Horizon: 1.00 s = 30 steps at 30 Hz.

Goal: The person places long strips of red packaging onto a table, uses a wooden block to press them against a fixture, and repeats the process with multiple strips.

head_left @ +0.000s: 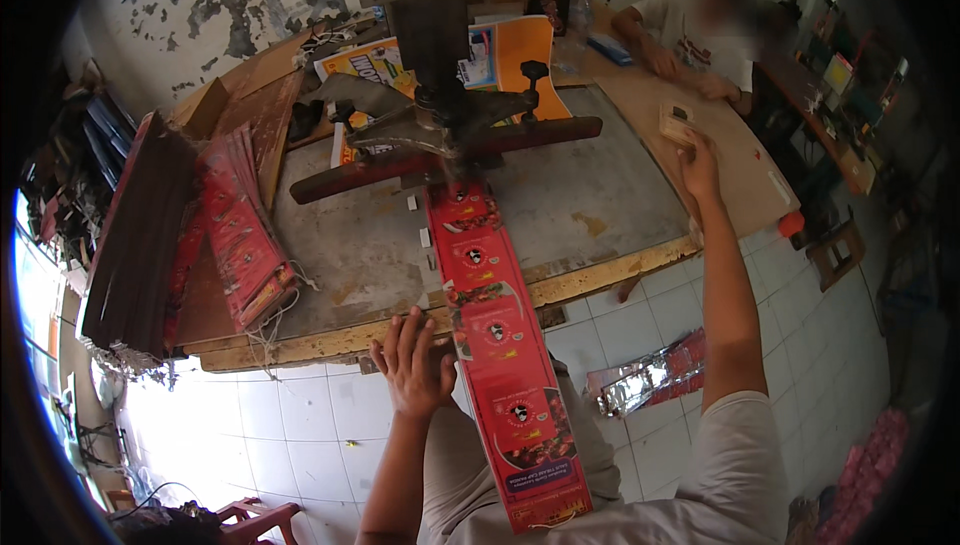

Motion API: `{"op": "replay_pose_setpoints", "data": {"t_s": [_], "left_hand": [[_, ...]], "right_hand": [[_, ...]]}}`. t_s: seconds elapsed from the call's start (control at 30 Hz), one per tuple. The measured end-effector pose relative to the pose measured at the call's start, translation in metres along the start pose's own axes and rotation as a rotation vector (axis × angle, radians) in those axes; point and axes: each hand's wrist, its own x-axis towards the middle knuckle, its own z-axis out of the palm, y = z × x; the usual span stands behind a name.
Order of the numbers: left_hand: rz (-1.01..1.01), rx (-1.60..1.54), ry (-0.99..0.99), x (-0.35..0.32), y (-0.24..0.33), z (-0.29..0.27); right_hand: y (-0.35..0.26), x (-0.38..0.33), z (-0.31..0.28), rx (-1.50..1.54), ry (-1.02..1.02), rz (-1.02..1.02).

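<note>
A long stack of red printed packaging strips (495, 335) runs from under a dark press machine (435, 75), over the table's front edge and down to my lap. My left hand (412, 360) rests at that edge, just left of the strips, its fingers spread and holding nothing. Stretched out to the far right, my right hand (697, 160) has its fingers round a small tan block (680, 125) with a dark patch on top. I cannot make out exactly what the block is. The press's wide red-brown bar (540, 137) crosses above the far end of the strips.
More red strips (240, 225) tied with string lie on the left of the metal-topped table (600, 205), beside a tall dark stack (140, 235). A person (700, 30) sits at the back right. Printed sheets (520, 55) lie behind the press. Shiny packaging (650, 375) is on the tiled floor.
</note>
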Motion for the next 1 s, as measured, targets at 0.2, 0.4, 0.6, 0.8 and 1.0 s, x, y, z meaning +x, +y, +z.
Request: {"op": "replay_pose_setpoints", "data": {"t_s": [0.2, 0.4, 0.6, 0.8, 1.0], "left_hand": [[-0.010, 0.000, 0.034, -0.004, -0.002, 0.006], [0.013, 0.008, 0.029, -0.005, -0.004, 0.004], [0.008, -0.029, 0.006, 0.001, 0.001, 0.001], [-0.008, 0.029, -0.019, -0.003, -0.005, -0.009], [0.003, -0.024, -0.028, 0.005, 0.006, -0.005]], "right_hand": [[-0.004, -0.007, -0.007, 0.017, -0.008, -0.037], [-0.019, -0.006, -0.013, -0.143, -0.088, -0.063], [-0.001, 0.002, 0.001, -0.324, -0.092, -0.046], [-0.029, 0.002, 0.003, -0.169, -0.247, 0.133], [-0.003, -0.009, -0.018, -0.094, -0.228, 0.058]]}}
